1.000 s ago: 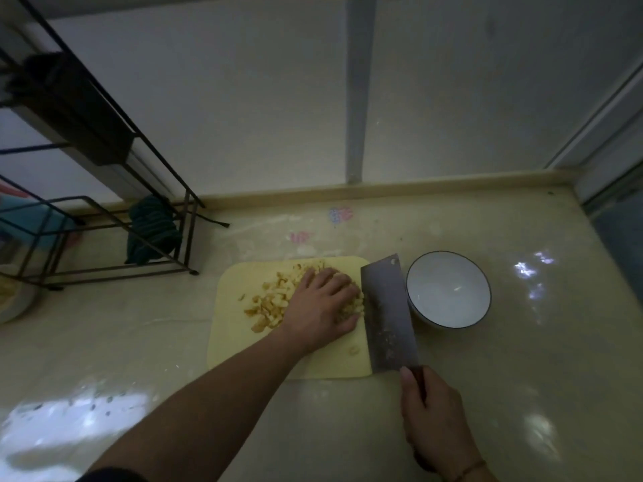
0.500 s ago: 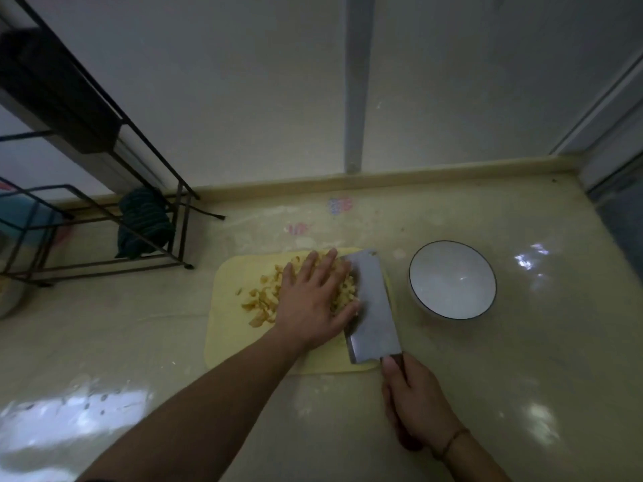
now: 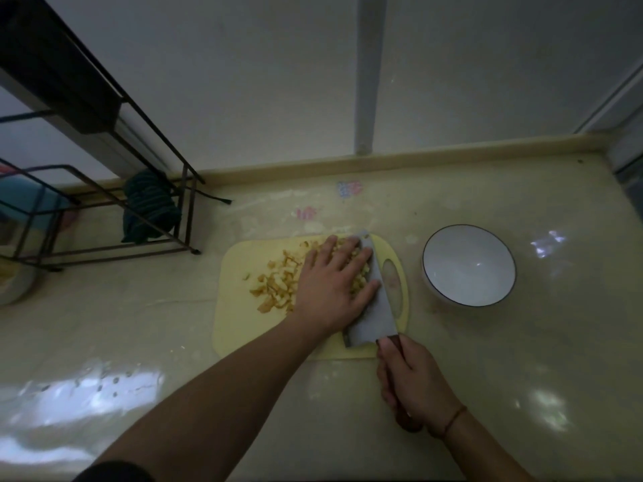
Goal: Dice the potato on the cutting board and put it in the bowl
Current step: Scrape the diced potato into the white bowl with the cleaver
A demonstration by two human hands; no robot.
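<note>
- The counter [image 3: 487,377] is pale yellow and glossy, with blurred patches of reflected light at 8 o'clock and 4 o'clock; it meets a light wall at the back.
- A dark wire rack [image 3: 104,217] stands on the counter at 10 o'clock, with a dark green striped cloth [image 3: 149,207] bunched inside its right end.
- The cutting board [image 3: 236,307] is pale yellow and lies at the middle of the view, with an oval handle hole at its 3 o'clock edge.
- The bowl [image 3: 469,265] is white with a thin dark rim; it sits upright on the counter at 3 o'clock from the board, just beside it and not touching, and nothing shows inside it.
- The cleaver [image 3: 372,307] has a broad grey blade that rests on the right half of the board, its length running from 12 to 6 o'clock, tilted, with its left side against the potato pile.
- The left hand [image 3: 334,290] lies flat on the pile, fingers straight and slightly spread, fingertips towards 1 o'clock; the thumb touches the blade.
- The right hand [image 3: 414,387] is at 5 o'clock from the board, fingers curled tight round the cleaver's dark brown handle; a thin cord circles the wrist.
- The diced potato [image 3: 278,283] is a heap of small yellow-brown cubes on the upper middle of the board, partly hidden under the left hand, between that hand and the blade.
</note>
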